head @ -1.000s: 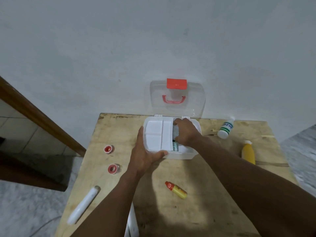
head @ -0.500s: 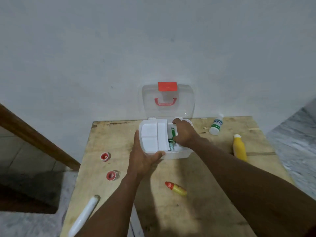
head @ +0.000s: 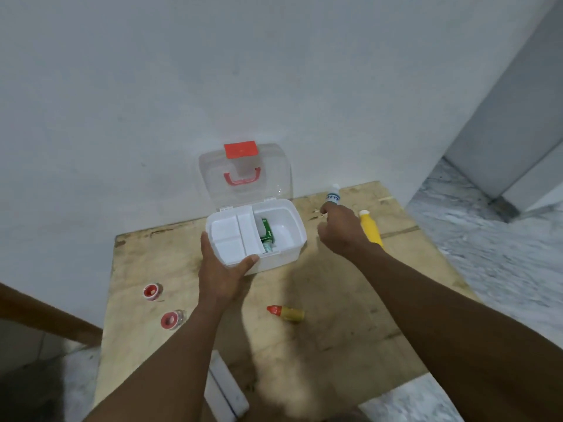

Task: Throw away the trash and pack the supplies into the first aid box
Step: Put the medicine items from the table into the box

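The white first aid box (head: pixel 281 259) stands open on the wooden table, its clear lid (head: pixel 274 175) with a red latch leaning on the wall. A white divided tray (head: pixel 231 236) fills its left half, and a green packet (head: pixel 268 231) lies in the right half. My left hand (head: pixel 222 269) grips the box's front left corner, thumb on the tray. My right hand (head: pixel 341 231) hovers right of the box with loosely curled, empty fingers, its fingertips close to a white bottle with a green label (head: pixel 332 197). A yellow bottle (head: pixel 371 231) lies just beyond that hand.
A small yellow bottle with a red cap (head: pixel 286 312) lies in front of the box. Two red tape rolls (head: pixel 151 291) (head: pixel 172 320) sit at the left of the table (head: pixel 335 330). A flat white pack (head: pixel 225 391) lies at the near edge. The wall stands right behind.
My right hand has come out of the box's right half and moved right, toward the white bottle. The green packet stays in the box. My left hand keeps its hold.
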The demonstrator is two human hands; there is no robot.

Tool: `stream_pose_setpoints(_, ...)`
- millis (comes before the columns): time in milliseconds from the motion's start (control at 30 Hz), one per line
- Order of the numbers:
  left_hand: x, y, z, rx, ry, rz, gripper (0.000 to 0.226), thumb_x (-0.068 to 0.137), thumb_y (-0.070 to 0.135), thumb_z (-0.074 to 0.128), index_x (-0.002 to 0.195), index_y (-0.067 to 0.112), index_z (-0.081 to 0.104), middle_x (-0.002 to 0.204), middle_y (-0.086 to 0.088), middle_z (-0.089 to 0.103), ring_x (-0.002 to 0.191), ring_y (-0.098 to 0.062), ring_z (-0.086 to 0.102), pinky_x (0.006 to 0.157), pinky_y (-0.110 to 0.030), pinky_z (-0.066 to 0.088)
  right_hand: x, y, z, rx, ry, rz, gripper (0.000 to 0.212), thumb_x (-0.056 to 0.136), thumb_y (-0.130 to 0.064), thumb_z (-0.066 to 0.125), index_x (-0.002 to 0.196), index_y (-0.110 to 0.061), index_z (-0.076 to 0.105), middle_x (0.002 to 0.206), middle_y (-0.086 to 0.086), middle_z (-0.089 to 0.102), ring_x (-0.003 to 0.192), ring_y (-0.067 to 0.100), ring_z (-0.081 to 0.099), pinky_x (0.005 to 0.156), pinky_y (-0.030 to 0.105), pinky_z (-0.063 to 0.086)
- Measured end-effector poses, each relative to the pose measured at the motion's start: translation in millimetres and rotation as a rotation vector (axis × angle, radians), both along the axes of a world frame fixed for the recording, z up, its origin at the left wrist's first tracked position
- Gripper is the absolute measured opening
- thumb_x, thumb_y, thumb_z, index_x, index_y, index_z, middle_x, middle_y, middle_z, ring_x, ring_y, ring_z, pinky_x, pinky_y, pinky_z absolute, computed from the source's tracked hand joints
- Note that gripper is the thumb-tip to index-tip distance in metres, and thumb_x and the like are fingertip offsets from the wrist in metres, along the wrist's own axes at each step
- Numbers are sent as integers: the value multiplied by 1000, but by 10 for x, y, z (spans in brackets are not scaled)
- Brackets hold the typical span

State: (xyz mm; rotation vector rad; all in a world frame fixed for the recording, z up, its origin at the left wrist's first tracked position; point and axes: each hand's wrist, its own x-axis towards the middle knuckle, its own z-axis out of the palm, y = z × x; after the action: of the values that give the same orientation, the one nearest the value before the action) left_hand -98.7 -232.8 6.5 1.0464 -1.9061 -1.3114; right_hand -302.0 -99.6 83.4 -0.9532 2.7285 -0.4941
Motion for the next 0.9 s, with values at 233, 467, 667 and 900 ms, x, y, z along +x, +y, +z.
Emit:
stream_pose_setpoints(233, -21, -6, -56, 9, -20, 6, 96, 70, 35, 86, 144, 31, 25, 126, 16, 45, 112, -11, 46, 92, -32, 43, -248, 257, -110, 55, 53, -107, 34, 92, -11, 50, 125, -5, 51, 117, 19, 61, 110, 38, 57, 94, 38, 42)
stream_pose_setpoints(467, -41, 12, -48, 12, -85, 29, 97, 64, 52, 82, 142, 36, 26, 128, 16, 45, 116, -14, 47, 93, -38, 45, -717, 275, -175, 89, 26, -179, 29, 94, -6, 48, 122, 0, 48, 120, 23, 57, 112, 43, 55, 88, 40, 46)
stream_pose_setpoints(667, -55, 19, -27, 18, -136, 36, 97, 61, 60, 79, 140, 40, 28, 130, 14, 49, 118, -18, 51, 96, -48, 49, -1096, 243, -290, 183, -17, -168, 36, 95, -8, 51, 130, -3, 45, 126, 23, 54, 118, 42, 54, 96, 42, 47)
stream_pose_setpoints(900, -82, 34, 16, 20, -121, 18, 95, 59, 61, 78, 139, 36, 32, 125, 19, 50, 116, -13, 51, 91, -41, 50, -1357, 200, -445, 228, -93, -144, 36, 91, -10, 53, 127, -10, 46, 122, 20, 59, 117, 40, 56, 93, 42, 49)
